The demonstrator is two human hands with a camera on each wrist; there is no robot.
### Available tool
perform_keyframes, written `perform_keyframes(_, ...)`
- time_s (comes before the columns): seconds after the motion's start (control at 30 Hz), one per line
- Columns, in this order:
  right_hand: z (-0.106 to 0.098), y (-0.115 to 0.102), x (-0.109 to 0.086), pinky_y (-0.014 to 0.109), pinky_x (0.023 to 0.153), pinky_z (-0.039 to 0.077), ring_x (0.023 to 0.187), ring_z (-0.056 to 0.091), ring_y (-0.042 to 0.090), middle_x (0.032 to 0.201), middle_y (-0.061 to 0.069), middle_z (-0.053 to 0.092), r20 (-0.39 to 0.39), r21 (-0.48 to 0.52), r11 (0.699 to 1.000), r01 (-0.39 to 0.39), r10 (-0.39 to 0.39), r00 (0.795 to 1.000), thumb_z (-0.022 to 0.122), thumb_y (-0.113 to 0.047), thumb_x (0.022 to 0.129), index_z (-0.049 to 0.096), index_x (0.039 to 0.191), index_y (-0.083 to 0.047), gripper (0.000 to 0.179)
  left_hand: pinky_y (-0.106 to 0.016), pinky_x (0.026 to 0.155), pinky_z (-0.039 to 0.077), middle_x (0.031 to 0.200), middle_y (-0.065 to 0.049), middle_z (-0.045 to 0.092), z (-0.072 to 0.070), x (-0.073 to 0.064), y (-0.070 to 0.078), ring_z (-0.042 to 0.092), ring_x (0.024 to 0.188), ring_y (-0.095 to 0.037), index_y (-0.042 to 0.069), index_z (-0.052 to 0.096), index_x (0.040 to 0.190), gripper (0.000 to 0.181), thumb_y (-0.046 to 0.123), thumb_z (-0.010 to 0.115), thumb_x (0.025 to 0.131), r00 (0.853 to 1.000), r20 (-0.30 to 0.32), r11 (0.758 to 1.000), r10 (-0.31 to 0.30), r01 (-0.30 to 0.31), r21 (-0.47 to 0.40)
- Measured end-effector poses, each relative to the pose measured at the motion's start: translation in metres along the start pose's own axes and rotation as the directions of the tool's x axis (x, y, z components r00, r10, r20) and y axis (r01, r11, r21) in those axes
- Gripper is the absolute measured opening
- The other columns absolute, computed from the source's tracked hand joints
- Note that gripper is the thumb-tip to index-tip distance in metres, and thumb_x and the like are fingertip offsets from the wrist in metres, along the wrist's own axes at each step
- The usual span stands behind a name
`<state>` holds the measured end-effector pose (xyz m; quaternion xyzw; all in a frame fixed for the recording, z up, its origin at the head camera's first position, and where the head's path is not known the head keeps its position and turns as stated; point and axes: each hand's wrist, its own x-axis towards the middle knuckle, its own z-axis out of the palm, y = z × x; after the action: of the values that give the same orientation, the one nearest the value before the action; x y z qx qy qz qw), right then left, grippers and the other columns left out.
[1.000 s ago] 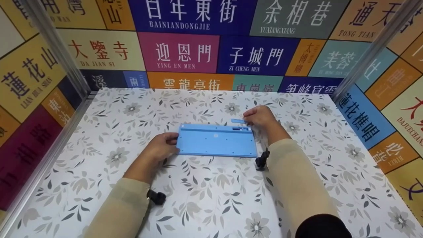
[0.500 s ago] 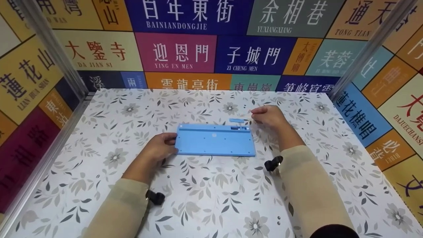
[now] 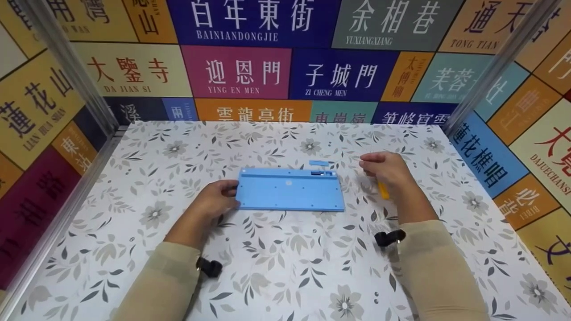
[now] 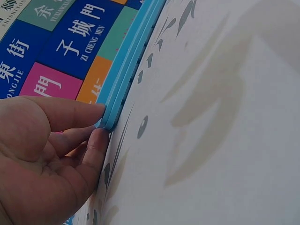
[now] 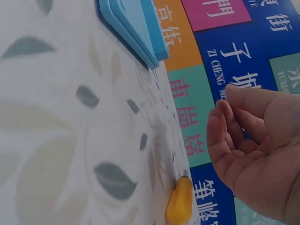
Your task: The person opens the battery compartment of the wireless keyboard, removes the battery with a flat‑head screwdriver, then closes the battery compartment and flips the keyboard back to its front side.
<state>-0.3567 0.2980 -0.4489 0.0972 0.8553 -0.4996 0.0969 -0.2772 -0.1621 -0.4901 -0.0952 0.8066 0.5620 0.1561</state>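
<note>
A light blue keyboard (image 3: 290, 191) lies face down, its underside dotted with small screw holes. Near its back right corner the battery compartment (image 3: 319, 173) is uncovered, with something dark inside. The small blue battery cover (image 3: 319, 163) lies just behind it. My left hand (image 3: 216, 196) grips the keyboard's left edge, thumb and fingers at the corner in the left wrist view. My right hand (image 3: 387, 169) hovers right of the keyboard, fingers loosely curled and nothing visible in them. Beneath it lies a yellow handle-shaped object (image 5: 180, 201) with a dark end, partly hidden by the hand in the head view.
White table covering (image 3: 267, 267) printed with grey flowers and leaves spreads around the keyboard. Panels with colourful lettering (image 3: 241, 71) stand behind and at both sides, joined by metal posts (image 3: 84, 76). Small black cameras sit at both wrists.
My right hand has drawn away from the battery cover, rightward and toward me, and the yellow object now shows beneath it. The left hand stays on the keyboard's edge.
</note>
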Motion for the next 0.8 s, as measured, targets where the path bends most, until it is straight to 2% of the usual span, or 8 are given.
perform_keyframes(0.17,-0.014,0.014,-0.008,0.035,0.11,0.055,0.126,0.064,0.029,0.136,0.004,0.068,0.005,0.044,0.999,-0.003,0.003,1.0,0.075,-0.038,0.101,0.065,0.143,-0.01,0.052,-0.042,0.126,0.041,0.151,-0.013,0.062,0.0,0.0,0.0,0.055,0.145,-0.03,0.012,0.054,0.156,0.071,-0.005,0.073,0.09,1.0,0.001,1.0,-0.013,0.013,-0.01)
perform_keyframes(0.37,-0.027,0.024,-0.01,0.033,0.109,0.056,0.126,0.065,0.025,0.135,0.003,0.066,-0.009,0.031,0.998,-0.058,0.058,0.998,0.074,-0.038,0.102,0.065,0.144,-0.012,0.05,-0.045,0.128,0.038,0.149,-0.01,0.064,-0.001,0.001,0.0,0.055,0.145,-0.029,0.015,0.056,0.155,0.069,0.002,0.076,0.091,1.0,-0.009,0.998,-0.015,0.016,0.061)
perform_keyframes(0.5,-0.031,0.032,-0.01,0.033,0.105,0.057,0.123,0.066,0.023,0.134,0.003,0.069,-0.038,0.022,0.996,-0.084,0.085,0.996,0.076,-0.04,0.1,0.067,0.143,-0.015,0.05,-0.044,0.128,0.038,0.15,-0.009,0.063,0.0,0.0,0.0,0.054,0.146,-0.028,0.016,0.055,0.156,0.07,0.001,0.075,0.09,1.0,0.006,0.999,-0.025,0.025,0.028)
perform_keyframes(0.8,-0.039,0.049,-0.007,0.032,0.105,0.056,0.122,0.062,0.021,0.142,0.002,0.063,-0.019,0.122,0.983,-0.14,0.143,0.989,0.075,-0.032,0.101,0.063,0.147,-0.018,0.05,-0.045,0.127,0.04,0.154,-0.013,0.06,0.0,0.0,-0.003,0.053,0.148,-0.03,0.012,0.05,0.159,0.073,-0.003,0.073,0.092,1.0,0.023,1.0,0.002,-0.002,-0.024)
